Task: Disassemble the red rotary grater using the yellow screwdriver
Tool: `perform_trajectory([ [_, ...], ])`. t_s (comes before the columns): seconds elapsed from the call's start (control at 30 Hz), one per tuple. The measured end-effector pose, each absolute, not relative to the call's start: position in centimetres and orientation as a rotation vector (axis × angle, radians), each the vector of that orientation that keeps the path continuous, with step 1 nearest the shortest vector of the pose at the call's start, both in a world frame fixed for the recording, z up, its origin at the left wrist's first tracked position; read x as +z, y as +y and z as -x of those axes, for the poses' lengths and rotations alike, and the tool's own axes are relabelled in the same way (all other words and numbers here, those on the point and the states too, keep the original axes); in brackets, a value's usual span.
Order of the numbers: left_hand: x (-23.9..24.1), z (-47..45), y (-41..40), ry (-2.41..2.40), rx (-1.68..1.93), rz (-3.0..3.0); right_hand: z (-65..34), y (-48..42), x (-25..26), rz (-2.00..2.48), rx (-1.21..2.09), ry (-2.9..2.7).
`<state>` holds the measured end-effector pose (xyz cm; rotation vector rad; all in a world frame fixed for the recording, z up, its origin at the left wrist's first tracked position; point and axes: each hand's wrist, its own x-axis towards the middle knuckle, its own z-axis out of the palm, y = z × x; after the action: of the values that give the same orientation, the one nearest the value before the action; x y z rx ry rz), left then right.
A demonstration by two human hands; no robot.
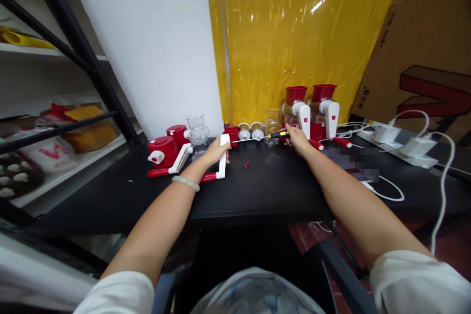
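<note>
My left hand is closed around a white crank handle with a red grip, held on the black table. My right hand grips a screwdriver with a black and yellow handle. Its thin shaft runs left to the top of the white crank handle, beside a small red part. A tiny red piece lies loose on the table between my hands.
Red and white hand-crank machines stand at the left and at the back, with clear cups and small round parts. White power strips and cables lie at the right. Shelving stands left, a yellow plastic sheet behind.
</note>
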<state>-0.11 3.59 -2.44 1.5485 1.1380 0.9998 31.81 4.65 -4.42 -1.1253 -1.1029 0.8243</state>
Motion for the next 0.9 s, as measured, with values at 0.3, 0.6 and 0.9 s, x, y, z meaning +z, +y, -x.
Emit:
perform_trajectory([
  [0.3, -2.8, 0.4, 4.1, 1.103, 0.999, -1.550, -30.8, 3.7, -3.6, 0.922, 1.076, -0.886],
  [0.6, -2.9, 0.3, 4.2, 1.125, 1.008, -1.566, -31.7, 4.9, -4.2, 1.170, 0.871, -1.026],
  [0.9, -2.9, 0.2, 4.0, 1.108, 1.004, -1.568, -31.1, 3.9, -3.9, 0.966, 1.044, -0.930],
])
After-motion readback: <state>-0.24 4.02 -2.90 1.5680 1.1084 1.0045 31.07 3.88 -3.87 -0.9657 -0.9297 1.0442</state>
